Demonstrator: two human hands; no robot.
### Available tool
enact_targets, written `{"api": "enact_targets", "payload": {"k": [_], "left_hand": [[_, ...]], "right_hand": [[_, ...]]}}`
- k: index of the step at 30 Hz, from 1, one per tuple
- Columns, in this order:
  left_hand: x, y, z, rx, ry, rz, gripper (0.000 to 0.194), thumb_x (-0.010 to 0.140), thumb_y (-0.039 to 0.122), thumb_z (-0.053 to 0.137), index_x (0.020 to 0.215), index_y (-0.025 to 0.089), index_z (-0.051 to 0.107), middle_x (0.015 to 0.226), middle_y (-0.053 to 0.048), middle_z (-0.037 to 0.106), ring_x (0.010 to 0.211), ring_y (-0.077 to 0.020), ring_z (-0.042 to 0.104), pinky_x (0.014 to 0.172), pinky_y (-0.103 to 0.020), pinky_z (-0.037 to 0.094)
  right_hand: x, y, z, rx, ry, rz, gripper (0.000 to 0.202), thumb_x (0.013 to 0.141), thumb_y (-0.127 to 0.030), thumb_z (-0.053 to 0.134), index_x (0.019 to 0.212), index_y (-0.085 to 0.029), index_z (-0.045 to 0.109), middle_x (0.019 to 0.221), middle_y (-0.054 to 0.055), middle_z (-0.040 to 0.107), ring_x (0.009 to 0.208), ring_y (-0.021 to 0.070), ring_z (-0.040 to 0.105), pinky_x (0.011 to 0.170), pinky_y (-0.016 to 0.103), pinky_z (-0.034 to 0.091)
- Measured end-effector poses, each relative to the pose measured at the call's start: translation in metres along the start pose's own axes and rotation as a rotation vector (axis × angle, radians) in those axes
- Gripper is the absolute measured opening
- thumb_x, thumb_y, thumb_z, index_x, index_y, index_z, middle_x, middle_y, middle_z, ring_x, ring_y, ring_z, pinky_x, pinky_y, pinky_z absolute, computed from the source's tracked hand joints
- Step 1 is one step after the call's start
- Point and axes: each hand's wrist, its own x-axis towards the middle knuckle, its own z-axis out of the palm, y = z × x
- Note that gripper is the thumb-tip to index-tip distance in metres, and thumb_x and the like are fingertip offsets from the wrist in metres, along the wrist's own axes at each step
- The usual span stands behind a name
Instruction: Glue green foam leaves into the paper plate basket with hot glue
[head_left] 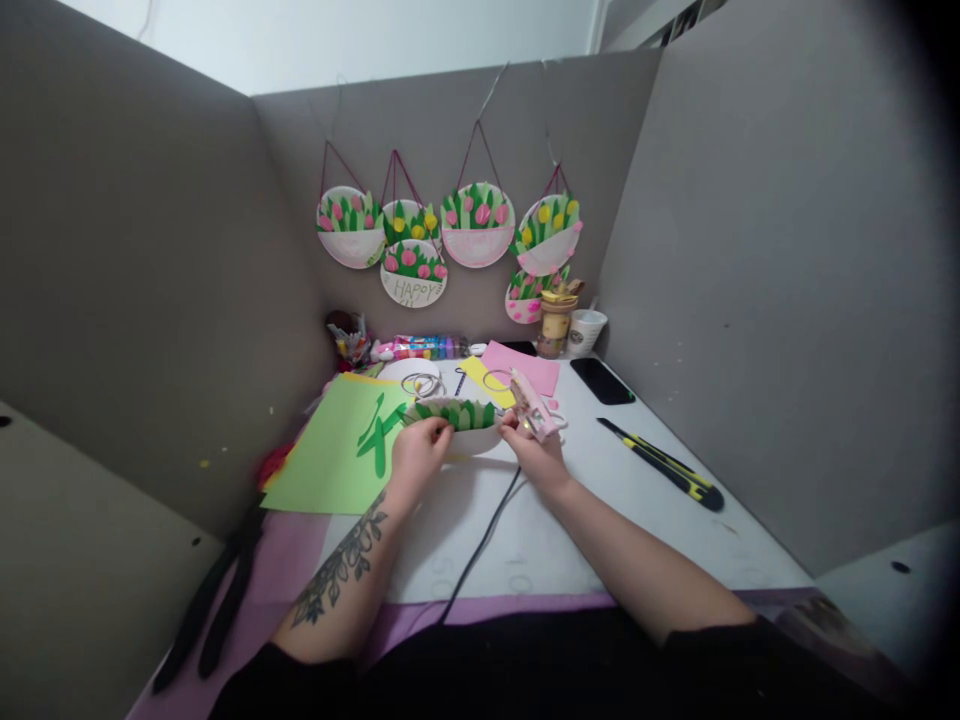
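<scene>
Between my two hands is a cut paper plate point(476, 440) with a white front pocket and green paper leaves point(457, 413) standing along its top. My left hand point(426, 447) pinches its left side, thumb and fingertips together by the leaves. At the plate's right edge, the fingers of my right hand point(536, 452) are closed on the rim. A pink hand tool point(531, 405) shows right behind my right hand; its kind is unclear, and I cannot tell whether the hand touches it.
Green paper sheets point(315, 450) with cut green strips point(380, 440) lie left. A utility knife point(667, 465) and a phone point(602, 381) lie right. A black cable point(484, 545) crosses the table's front. Flower plates point(478, 225) hang on the back panel, above markers point(431, 347) and cups point(585, 332).
</scene>
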Motion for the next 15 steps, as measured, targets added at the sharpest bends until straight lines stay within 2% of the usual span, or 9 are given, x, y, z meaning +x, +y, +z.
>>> {"api": "enact_targets", "payload": {"k": [6,11,15], "left_hand": [[0.0007,-0.0022,0.0012,0.008,-0.007,0.002,0.022,0.086,0.031,0.055,0.085,0.020,0.074,0.076,-0.004,0.072,0.067,-0.0171,0.062,0.062,-0.026,0.040],[0.0012,-0.0025,0.0034,0.014,0.019,-0.051,0.019,0.083,0.033,0.059,0.077,0.019,0.071,0.069,-0.003,0.069,0.062,-0.0160,0.060,0.059,-0.026,0.038],[-0.0020,-0.0011,0.0011,-0.014,0.091,-0.055,0.024,0.081,0.038,0.063,0.067,0.020,0.064,0.062,0.000,0.063,0.058,-0.0142,0.057,0.058,-0.025,0.039]], "right_hand": [[0.0003,0.0003,0.0005,0.010,-0.005,0.015,0.024,0.070,-0.030,0.071,0.089,-0.021,0.061,0.084,0.002,0.064,0.083,0.0193,0.060,0.082,0.037,0.048],[0.0006,0.0002,0.0007,0.003,0.008,0.019,0.025,0.069,-0.029,0.072,0.089,-0.020,0.061,0.085,0.003,0.065,0.084,0.0202,0.060,0.083,0.039,0.048],[0.0019,0.0037,0.0012,-0.004,0.030,0.023,0.021,0.068,-0.029,0.071,0.085,-0.020,0.061,0.087,0.003,0.065,0.088,0.0208,0.061,0.086,0.040,0.047]]}}
